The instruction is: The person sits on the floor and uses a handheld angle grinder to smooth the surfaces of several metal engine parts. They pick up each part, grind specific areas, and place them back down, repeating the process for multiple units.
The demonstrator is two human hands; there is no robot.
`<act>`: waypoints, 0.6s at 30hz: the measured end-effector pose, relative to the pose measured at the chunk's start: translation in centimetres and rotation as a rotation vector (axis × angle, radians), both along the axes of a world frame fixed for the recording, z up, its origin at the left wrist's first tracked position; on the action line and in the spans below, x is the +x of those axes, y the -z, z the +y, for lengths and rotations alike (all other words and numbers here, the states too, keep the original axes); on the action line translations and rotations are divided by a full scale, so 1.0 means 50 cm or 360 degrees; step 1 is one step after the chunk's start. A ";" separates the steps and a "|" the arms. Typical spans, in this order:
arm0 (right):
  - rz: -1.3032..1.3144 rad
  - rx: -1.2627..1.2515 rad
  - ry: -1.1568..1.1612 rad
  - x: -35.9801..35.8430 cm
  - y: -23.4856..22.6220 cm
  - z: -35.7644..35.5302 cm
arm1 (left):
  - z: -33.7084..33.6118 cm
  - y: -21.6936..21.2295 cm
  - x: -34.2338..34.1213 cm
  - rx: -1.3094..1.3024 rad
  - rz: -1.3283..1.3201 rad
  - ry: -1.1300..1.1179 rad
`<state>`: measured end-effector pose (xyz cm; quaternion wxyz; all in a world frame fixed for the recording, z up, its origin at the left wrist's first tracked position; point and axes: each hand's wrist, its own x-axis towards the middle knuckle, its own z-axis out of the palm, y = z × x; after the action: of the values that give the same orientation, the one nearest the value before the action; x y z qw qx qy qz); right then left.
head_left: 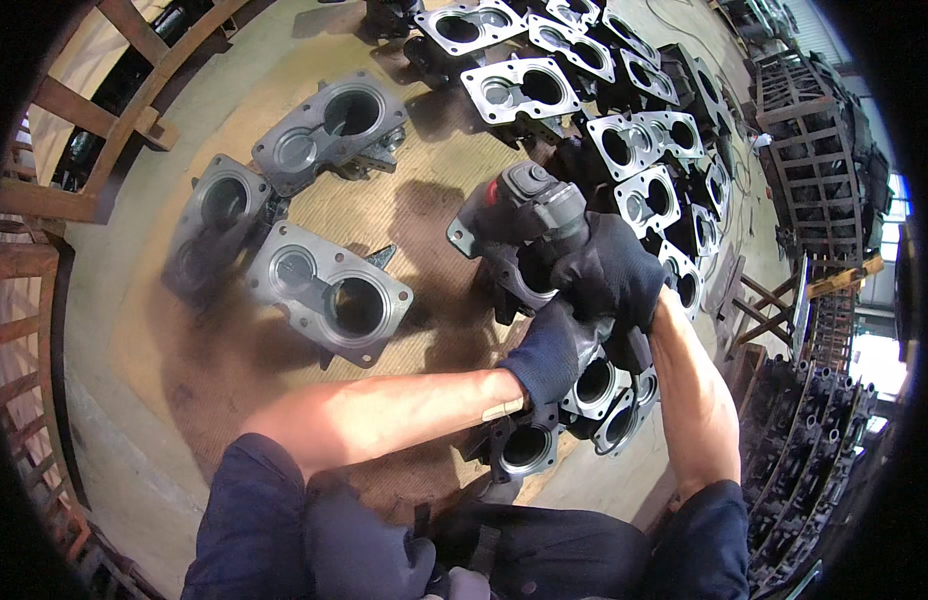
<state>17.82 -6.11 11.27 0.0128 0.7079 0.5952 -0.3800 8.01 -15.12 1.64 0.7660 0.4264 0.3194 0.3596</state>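
A dark angle grinder [540, 205] with a red mark on its side is held over a cast metal housing [465, 236], whose flat flange shows partly beneath it. My right hand [620, 268], in a dark glove, is closed round the grinder's body behind its head. Just below, my left hand [556, 352], gloved too, is wrapped round the rear of the tool. Hands and tool hide much of the housing and the point of contact. To the left, a similar housing [302, 284] lies with its machined two-hole face up.
Two more housings, one grey [374, 105] and one in shadow [219, 215], lie at the left on ribbed cardboard [329, 225]. Several housings [521, 90] crowd the far and right side. Wooden crates [24, 262] line the left; metal cages [809, 160] stand right.
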 end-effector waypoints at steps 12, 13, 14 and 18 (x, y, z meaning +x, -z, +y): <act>-0.0040 0.0024 0.0104 -0.008 -0.005 0.003 | 0.003 -0.002 0.004 0.0207 0.0111 -0.0192; -0.0066 0.0025 0.0069 -0.011 -0.003 0.008 | 0.009 -0.002 -0.004 0.0172 0.0080 -0.0193; -0.0062 0.0040 0.0085 -0.012 -0.001 0.007 | 0.015 0.000 -0.012 0.0097 0.0074 -0.0106; -0.0107 0.0098 0.0038 0.002 0.001 0.006 | 0.017 -0.006 0.007 0.0198 0.0067 -0.0213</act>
<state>17.92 -5.79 11.24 0.0065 0.7274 0.5974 -0.3376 8.37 -14.27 1.94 0.7055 0.4584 0.3401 0.4201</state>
